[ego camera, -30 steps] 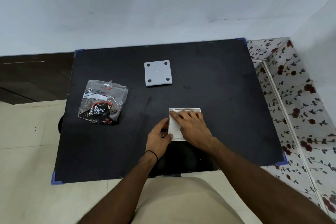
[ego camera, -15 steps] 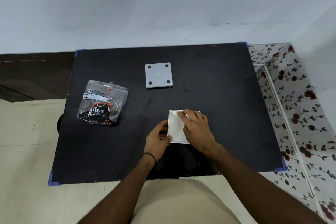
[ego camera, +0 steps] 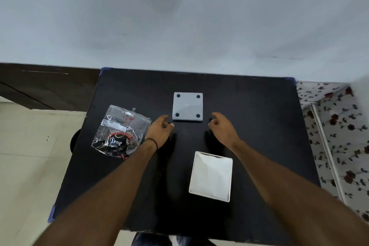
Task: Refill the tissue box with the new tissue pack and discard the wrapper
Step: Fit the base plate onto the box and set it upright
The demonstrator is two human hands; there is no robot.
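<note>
A white square tissue box (ego camera: 211, 175) stands open on the black table (ego camera: 259, 126), filled with white tissues. Its grey bottom lid (ego camera: 187, 106), with four black round feet facing up, lies farther back at the table's middle. My left hand (ego camera: 160, 131) hovers just left of the lid's near corner, fingers apart and empty. My right hand (ego camera: 222, 128) hovers just right of the lid, fingers curled loosely and empty. The clear plastic wrapper (ego camera: 119, 133), with red and black print, lies crumpled at the table's left.
A white wall rises behind the table. A floral-patterned surface (ego camera: 343, 126) sits to the right, and pale floor tiles (ego camera: 30, 146) lie to the left. Blue tape marks the table corners.
Both hands have left the white tissue box and reached forward to either side of the grey lid. The view has tilted, so the box now appears nearer to me.
</note>
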